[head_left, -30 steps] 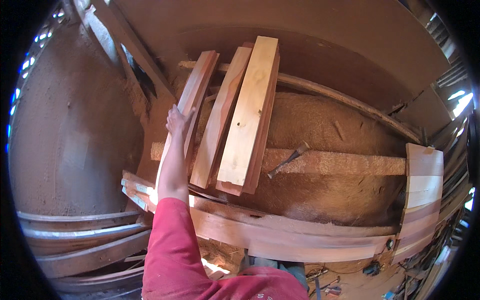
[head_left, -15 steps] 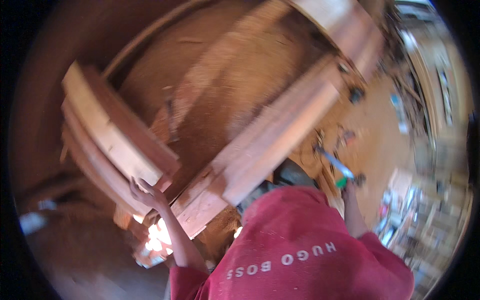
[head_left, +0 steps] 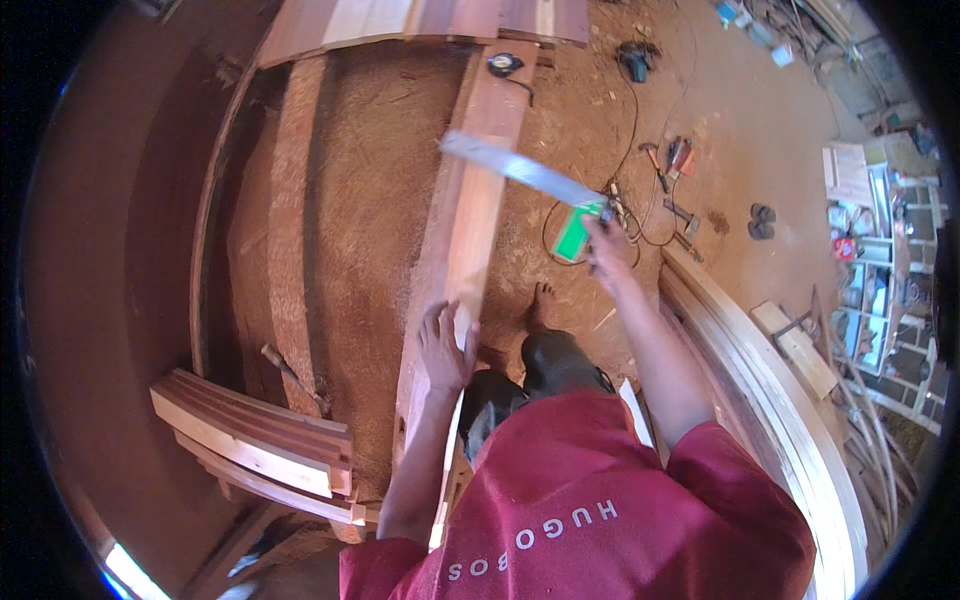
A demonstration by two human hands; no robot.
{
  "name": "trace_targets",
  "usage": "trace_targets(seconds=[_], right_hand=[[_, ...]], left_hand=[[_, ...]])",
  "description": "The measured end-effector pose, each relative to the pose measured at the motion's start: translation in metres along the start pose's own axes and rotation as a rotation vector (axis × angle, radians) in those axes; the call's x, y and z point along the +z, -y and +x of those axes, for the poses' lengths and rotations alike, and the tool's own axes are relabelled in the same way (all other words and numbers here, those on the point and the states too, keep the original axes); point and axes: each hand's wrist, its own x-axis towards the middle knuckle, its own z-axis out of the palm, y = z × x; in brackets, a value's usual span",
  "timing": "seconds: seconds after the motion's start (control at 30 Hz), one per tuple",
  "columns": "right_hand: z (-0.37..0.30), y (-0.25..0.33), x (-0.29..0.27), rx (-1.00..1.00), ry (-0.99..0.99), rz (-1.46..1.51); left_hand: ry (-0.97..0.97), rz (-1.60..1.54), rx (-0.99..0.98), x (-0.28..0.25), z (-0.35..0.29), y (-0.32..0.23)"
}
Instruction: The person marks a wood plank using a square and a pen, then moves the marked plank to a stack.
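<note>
My right hand [head_left: 608, 255] is closed on the green handle of a try square [head_left: 530, 175]. The square's metal blade points left and passes over a long pinkish plank [head_left: 475, 225]. My left hand [head_left: 447, 345] lies on the near part of that plank, fingers stretched forward and thumb toward its right edge. At the plank's far end sits a tape measure [head_left: 505, 65].
Boards [head_left: 430, 20] lie side by side across the far end. A stack of short boards [head_left: 250, 440] is at left, beside a rough beam [head_left: 295, 230]. Long planks [head_left: 780, 420] stand right. A hammer [head_left: 655, 165], power tool [head_left: 633, 62] and cables lie on the ground.
My left hand has left the stacked boards and now rests on the long plank. My right hand has brought the try square forward and left, over the plank. The view has turned.
</note>
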Motion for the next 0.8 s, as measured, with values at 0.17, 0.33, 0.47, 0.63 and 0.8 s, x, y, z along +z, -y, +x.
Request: trace_targets(seconds=[0.17, 0.33, 0.47, 0.63, 0.8], right_hand=[[0.067, -0.020, 0.062, -0.139, 0.196, -0.099], [0.106, -0.035, 0.085, -0.226, 0.281, -0.123], [0.131, -0.058, 0.085, -0.247, 0.263, -0.156], [0.119, -0.048, 0.101, -0.163, 0.325, -0.034], [0.107, -0.032, 0.104, -0.032, 0.295, 0.253]], left_hand=[[-0.002, 0.167, 0.234, 0.055, 0.140, -0.024], [-0.028, 0.305, 0.305, 0.104, 0.216, -0.030], [0.121, 0.417, 0.247, 0.125, 0.226, -0.042], [0.052, 0.341, 0.258, 0.126, 0.226, -0.027], [0.098, 0.344, 0.251, 0.127, 0.227, -0.026]])
